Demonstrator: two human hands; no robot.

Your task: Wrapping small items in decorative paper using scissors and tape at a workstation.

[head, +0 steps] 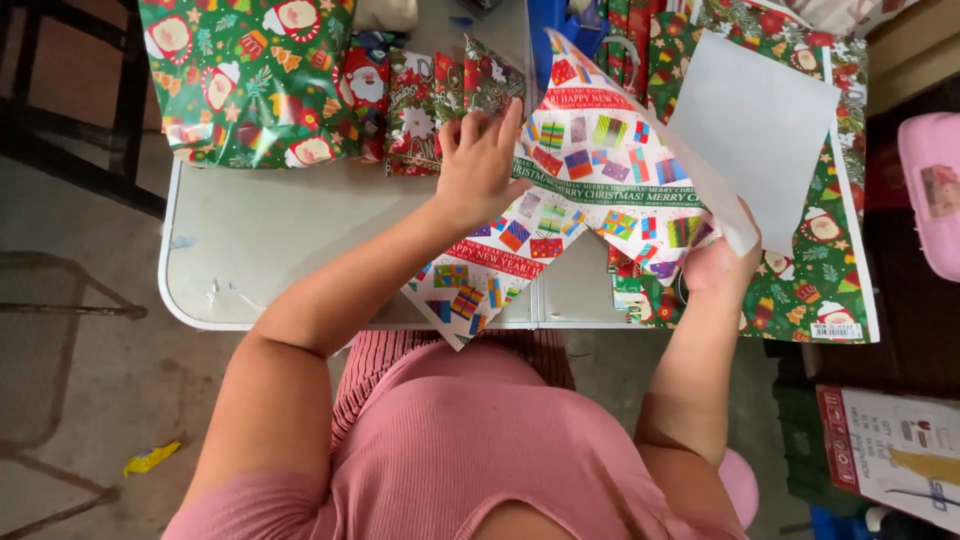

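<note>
Currently, a white gift-patterned wrapping sheet (580,170) is being pressed onto the table (270,230) by the flat, spread left hand (478,165), while its lifted corner is being gripped by the right hand (722,262).

Bare table (270,240) left of patterned wrapping sheet (580,190): open passage. Wrapped parcels (300,80) block beyond; green paper (810,270) crowds right.
</note>
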